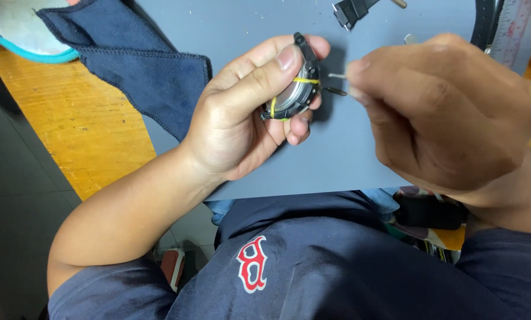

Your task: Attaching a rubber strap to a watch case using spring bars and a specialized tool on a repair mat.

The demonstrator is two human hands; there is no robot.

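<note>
Watch case (296, 95) (yellow band around it): gripped in left hand (247, 112) above grey mat (348, 154). Right hand (449, 112), beside the case, pinches thin tool (336, 90). Navy cloth (152, 71) left of case.

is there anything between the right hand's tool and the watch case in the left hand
Nothing visible. The left hand holds the watch case, wrapped with a yellow band, above the grey mat. The right hand points a thin tool at its side across an open gap; whether the tip touches is unclear.
</note>
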